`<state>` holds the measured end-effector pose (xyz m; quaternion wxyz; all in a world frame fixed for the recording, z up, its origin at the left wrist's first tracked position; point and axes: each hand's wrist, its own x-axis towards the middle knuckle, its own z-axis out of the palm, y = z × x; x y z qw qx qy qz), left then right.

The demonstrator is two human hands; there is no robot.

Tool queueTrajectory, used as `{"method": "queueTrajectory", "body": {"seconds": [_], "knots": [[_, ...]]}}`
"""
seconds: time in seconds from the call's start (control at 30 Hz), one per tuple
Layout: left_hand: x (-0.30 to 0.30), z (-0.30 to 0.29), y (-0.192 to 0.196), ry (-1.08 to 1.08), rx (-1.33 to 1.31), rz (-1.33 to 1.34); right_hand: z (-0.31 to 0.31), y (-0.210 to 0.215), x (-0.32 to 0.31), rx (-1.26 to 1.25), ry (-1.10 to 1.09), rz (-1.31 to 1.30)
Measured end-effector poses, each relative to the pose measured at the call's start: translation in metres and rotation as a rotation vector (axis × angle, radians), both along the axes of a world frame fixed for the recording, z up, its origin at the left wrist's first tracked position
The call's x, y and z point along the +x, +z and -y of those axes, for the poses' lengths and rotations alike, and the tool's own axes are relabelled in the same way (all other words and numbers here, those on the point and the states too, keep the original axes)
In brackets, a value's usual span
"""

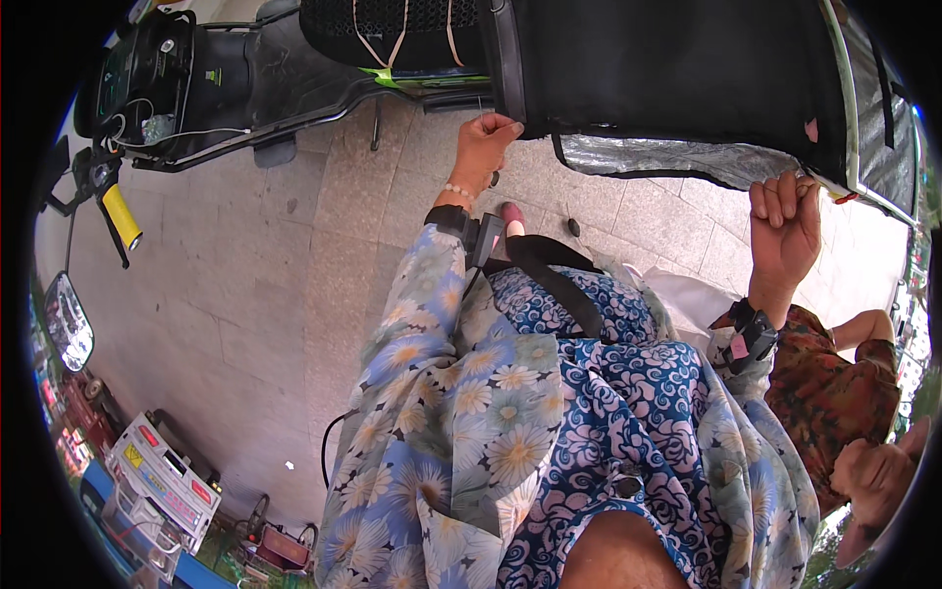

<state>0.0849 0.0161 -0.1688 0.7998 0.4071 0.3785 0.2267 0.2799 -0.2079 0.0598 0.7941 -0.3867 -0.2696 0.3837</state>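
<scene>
A large black cover [677, 69] with a silver lining [677, 157] hangs at the top right. My left hand [481, 152] pinches its lower left corner between thumb and fingertips, and a thin line like a thread rises beside those fingers. Over at the lower right corner, the fingers of my right hand [785, 221] are curled in against the cover's edge, close to a pale frame pole [852, 98]. Exactly what the right fingertips grip is partly hidden. Both wrists carry dark straps, and a beaded bracelet circles the left one.
An electric scooter [294, 79] with a yellow handlebar grip [122, 216] and a mirror [69, 322] stands on the left, joined to the covered part. Another person [834, 393] in a patterned shirt is close on my right. A white and blue vehicle [162, 471] is at lower left. Paving [255, 294] lies below.
</scene>
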Motion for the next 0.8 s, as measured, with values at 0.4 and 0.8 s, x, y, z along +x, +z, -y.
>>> {"method": "queueTrajectory", "body": {"seconds": [0.4, 0.8], "knots": [[-0.001, 0.004, 0.006, 0.0, 0.16, -0.055, 0.011, -0.002, -0.003, 0.005, -0.069, 0.019], [-0.015, 0.023, 0.048, -0.266, 0.513, -0.136, 0.076, 0.025, -0.051, -0.751, -0.248, 0.691]]}}
